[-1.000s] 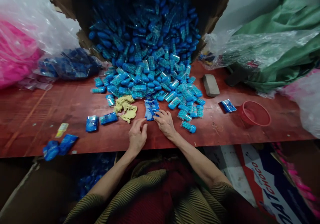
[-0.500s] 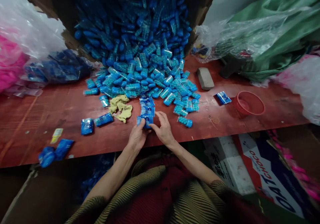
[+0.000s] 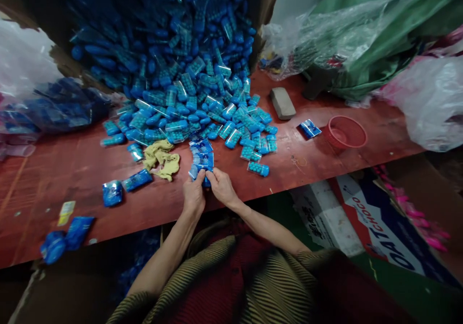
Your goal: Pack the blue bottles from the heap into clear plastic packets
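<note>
A strip of blue printed packets point(image 3: 203, 160) lies near the table's front edge, its near end between my hands. My left hand point(image 3: 194, 194) pinches that end from the left, thumb on top. My right hand point(image 3: 221, 186) grips it from the right, close beside the left thumb. Just beyond the strip spreads a big heap of small clear bottles with blue caps and turquoise beads point(image 3: 177, 104). To the left lies a crumpled yellow-green cloth point(image 3: 161, 160).
The heap comes out of a torn cardboard box point(image 3: 269, 6). Blue packets point(image 3: 113, 193) lie at left. A grey block point(image 3: 282, 103), a loose blue packet point(image 3: 309, 128) and a red plastic basket point(image 3: 346, 132) stand at right. Clear bags point(image 3: 430, 102) line the sides.
My right hand has drawn in from the strip's side and now closes on its near end, next to my left thumb. The camera view has shifted, moving the table scene leftward.
</note>
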`<act>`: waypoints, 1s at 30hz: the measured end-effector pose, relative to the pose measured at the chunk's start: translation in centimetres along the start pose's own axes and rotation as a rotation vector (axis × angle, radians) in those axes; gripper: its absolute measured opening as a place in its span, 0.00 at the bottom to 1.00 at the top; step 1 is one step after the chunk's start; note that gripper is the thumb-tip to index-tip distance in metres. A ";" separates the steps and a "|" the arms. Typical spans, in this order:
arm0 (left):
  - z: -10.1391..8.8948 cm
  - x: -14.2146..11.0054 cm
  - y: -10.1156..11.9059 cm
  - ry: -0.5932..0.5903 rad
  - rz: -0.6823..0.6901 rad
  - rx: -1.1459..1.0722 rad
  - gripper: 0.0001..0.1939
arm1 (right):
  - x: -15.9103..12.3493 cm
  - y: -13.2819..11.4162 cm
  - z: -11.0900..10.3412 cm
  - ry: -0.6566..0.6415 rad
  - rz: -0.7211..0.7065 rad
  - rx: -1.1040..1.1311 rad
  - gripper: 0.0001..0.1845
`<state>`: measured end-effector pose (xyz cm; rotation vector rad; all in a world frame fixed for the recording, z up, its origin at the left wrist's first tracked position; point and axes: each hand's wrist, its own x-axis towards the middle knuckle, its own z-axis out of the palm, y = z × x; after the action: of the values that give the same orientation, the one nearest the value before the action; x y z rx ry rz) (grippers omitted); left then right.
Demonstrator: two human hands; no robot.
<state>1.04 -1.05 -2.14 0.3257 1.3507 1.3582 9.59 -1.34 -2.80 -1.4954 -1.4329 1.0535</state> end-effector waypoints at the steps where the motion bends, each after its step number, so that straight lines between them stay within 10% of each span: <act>1: 0.0 -0.1 0.2 -0.043 -0.021 0.000 0.13 | 0.2 0.1 -0.1 0.024 0.020 0.009 0.17; 6: -0.7 -0.1 0.9 -0.250 -0.092 0.047 0.16 | 2.0 0.2 -1.0 0.053 0.022 -0.051 0.19; 15: -2.1 0.8 1.2 -0.034 -0.075 0.010 0.15 | 5.6 -0.6 -0.5 -0.131 0.027 -0.537 0.13; 21: -2.2 0.9 1.5 -0.064 -0.046 -0.017 0.16 | 4.6 -0.6 -1.9 -0.037 -0.084 -0.712 0.23; 30: -1.2 0.7 1.2 -0.190 -0.103 -0.032 0.18 | 2.6 -1.4 -2.8 0.161 -0.205 -0.423 0.24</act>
<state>-0.78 -0.71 -1.85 0.3499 1.1722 1.2300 11.74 1.35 -0.63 -1.6359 -1.7201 0.5114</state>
